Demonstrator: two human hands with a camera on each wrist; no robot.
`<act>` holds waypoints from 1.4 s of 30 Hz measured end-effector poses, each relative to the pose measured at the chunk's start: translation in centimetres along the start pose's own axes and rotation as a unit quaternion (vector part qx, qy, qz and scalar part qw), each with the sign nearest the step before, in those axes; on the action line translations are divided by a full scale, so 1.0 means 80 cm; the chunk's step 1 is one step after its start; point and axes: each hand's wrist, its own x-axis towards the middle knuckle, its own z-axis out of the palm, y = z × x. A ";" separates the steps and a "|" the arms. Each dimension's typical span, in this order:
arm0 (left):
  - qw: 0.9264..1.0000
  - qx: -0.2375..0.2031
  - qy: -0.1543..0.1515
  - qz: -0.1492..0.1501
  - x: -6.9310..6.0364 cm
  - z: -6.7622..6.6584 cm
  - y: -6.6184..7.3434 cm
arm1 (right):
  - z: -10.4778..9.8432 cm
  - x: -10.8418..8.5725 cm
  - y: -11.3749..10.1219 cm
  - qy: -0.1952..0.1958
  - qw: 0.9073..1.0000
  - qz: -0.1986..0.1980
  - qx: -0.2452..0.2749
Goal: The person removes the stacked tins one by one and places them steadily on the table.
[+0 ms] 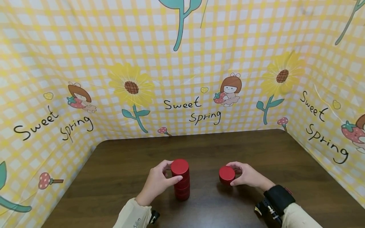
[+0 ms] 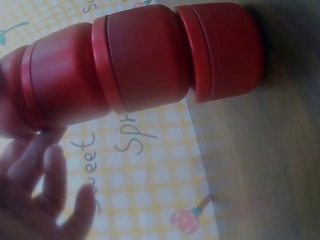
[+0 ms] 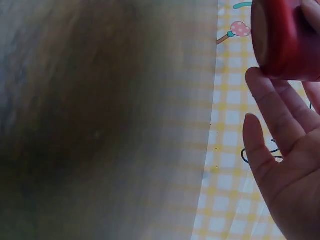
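A stack of several red round tins (image 1: pixel 182 185) stands upright on the dark wooden table. My left hand (image 1: pixel 158 182) grips the top tin, thumb at the near side and fingers behind it. In the left wrist view the stacked tins (image 2: pixel 150 57) run across the top, with the hand (image 2: pixel 42 185) at the upper end of the stack. To the right, my right hand (image 1: pixel 251 175) pinches a single red tin (image 1: pixel 227 175) between thumb and fingers. The right wrist view shows this tin (image 3: pixel 290 45) held in the hand (image 3: pixel 285 135), its underside above the table.
The brown table (image 1: pixel 137 152) ends at a yellow-and-white checked cloth (image 1: pixel 182 120) with flowers and lettering, which hangs behind it and on both sides. Black bands are on both wrists; the right one (image 1: pixel 279 199) carries a small device.
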 end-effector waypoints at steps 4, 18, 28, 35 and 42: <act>1.000 0.000 -0.006 -0.001 0.000 0.000 0.000 | -0.001 0.003 0.001 -0.019 1.000 0.004 0.000; 1.000 0.004 -0.002 -0.002 0.003 -0.001 0.001 | 0.000 0.007 0.003 -0.088 0.996 0.021 0.011; 1.000 0.007 0.000 0.006 0.002 -0.001 -0.001 | 0.005 0.008 0.004 -0.111 0.993 0.038 0.021; 1.000 0.002 -0.001 -0.001 0.001 0.000 -0.001 | 0.008 0.007 0.004 -0.115 0.992 0.051 0.032; 1.000 0.008 0.000 0.000 0.002 -0.001 -0.002 | 0.008 0.008 0.005 -0.114 0.992 0.054 0.017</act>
